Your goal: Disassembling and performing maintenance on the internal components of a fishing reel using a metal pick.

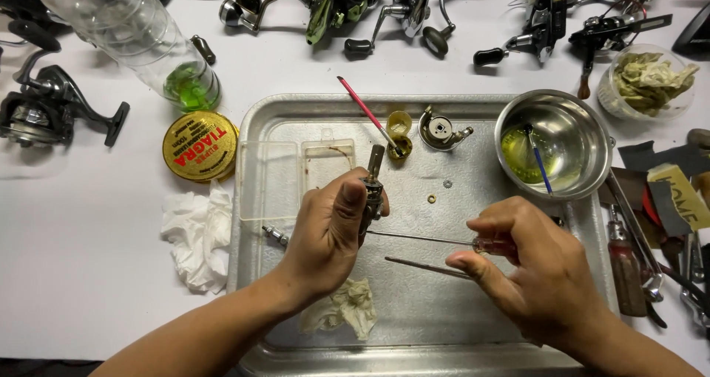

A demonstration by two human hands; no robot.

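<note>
We see the scene brightly and evenly lit from above, with only soft, short shadows. Glare streaks the metal tray (473,325) and the steel bowl (584,137). Focus is sharp at the centre; the edges bend slightly, and the clear bottle (122,29) looks washed out.

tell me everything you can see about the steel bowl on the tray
The steel bowl is round, shiny and looks like stainless metal. It sits upright at the far right corner of the metal tray, its rim reaching past the tray's right edge. A shallow pool of yellow-green liquid lies in its bottom, and a thin blue stick leans inside, its lower end against the near wall. Neither hand touches it.
</note>
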